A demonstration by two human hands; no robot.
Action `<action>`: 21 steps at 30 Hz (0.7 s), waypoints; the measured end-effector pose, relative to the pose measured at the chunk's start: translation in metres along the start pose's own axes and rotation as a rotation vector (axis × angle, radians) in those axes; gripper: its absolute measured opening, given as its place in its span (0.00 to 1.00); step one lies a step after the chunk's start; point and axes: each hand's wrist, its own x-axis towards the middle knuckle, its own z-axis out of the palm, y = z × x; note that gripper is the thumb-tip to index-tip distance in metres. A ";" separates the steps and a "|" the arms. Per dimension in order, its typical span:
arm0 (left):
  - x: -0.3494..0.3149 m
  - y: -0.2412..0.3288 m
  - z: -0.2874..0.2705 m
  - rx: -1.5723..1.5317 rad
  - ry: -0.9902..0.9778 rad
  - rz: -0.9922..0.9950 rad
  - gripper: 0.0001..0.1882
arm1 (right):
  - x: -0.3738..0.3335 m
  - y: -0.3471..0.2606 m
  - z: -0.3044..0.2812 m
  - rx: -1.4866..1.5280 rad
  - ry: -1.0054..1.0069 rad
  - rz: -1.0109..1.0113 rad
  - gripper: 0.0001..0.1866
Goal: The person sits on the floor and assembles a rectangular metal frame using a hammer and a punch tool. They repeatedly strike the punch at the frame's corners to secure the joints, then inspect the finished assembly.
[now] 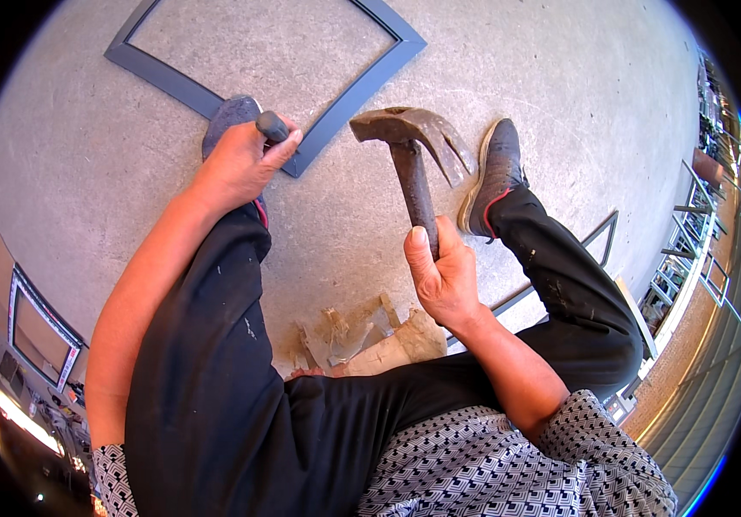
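A dark grey metal frame (349,102) lies on the floor, its near corner close to my left foot. At that corner my left hand (237,164) is closed around a short, dark, round-ended tool (273,127), perhaps a punch or chisel; its lower end is hidden by the fingers. My right hand (446,274) grips a worn claw hammer (412,185) by its handle, thumb along the shaft. The rusty hammer head is raised to the right of the frame's corner, apart from the tool, with its claw pointing right.
My left shoe (231,116) is against the frame's edge; my right shoe (498,172) stands farther right. Torn cardboard (405,345) lies beneath me. Another dark frame (601,234) is partly hidden behind my right leg. A white-edged frame (43,327) stands at left, and metal racks (689,250) at right.
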 end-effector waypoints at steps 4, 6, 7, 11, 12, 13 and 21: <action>0.002 0.000 0.005 0.039 -0.067 0.105 0.13 | -0.001 -0.009 -0.005 -0.009 -0.003 0.004 0.16; 0.003 -0.002 0.008 0.088 -0.087 0.197 0.12 | -0.001 -0.018 -0.010 -0.018 0.002 -0.033 0.15; 0.004 -0.004 0.009 0.122 -0.091 0.250 0.11 | -0.002 -0.023 -0.013 -0.003 0.016 -0.105 0.16; 0.008 -0.003 0.012 0.142 -0.123 0.285 0.09 | -0.011 -0.038 -0.026 0.109 0.079 -0.336 0.23; 0.009 -0.002 0.013 0.144 -0.135 0.283 0.08 | -0.013 -0.033 -0.027 0.085 0.062 -0.345 0.22; 0.011 -0.002 0.013 0.151 -0.125 0.327 0.07 | -0.016 -0.028 -0.027 0.060 0.046 -0.355 0.21; 0.010 -0.002 0.012 0.130 -0.072 0.331 0.08 | -0.011 -0.023 -0.017 -0.214 -0.093 -0.097 0.18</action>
